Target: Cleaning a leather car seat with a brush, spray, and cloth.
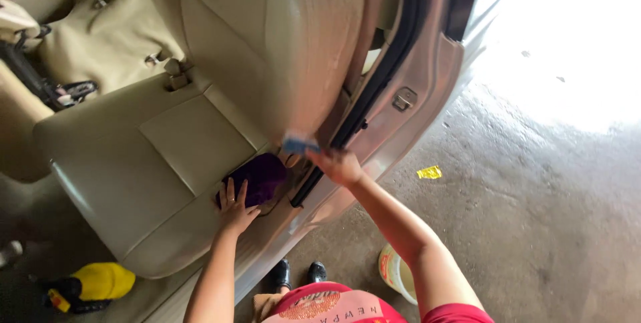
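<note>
Head view is showing you pressing a purple cloth (pixel 262 177) onto the beige car seat (pixel 133 163) with your left hand (pixel 234 208), its fingers lying spread flat at the cloth's seven o'clock edge. At two o'clock from the cloth, your right hand (pixel 339 165) is curling closed around a small blue object (pixel 298 144), blurred, beside the black door seal (pixel 374 82). Further out, a yellow bottle (pixel 100 281) is lying at eight o'clock and a bucket (pixel 394 273) is standing at five o'clock on the concrete floor (pixel 534 216).

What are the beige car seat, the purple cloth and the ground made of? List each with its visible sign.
Beige car seat: probably leather or vinyl, smooth with stitched panels and a dull sheen, dusty in patches.
Purple cloth: soft fabric, crumpled under the left hand; the weave is too blurred to tell.
Ground: looks like rough concrete, grey-brown, mottled and matte.
</note>
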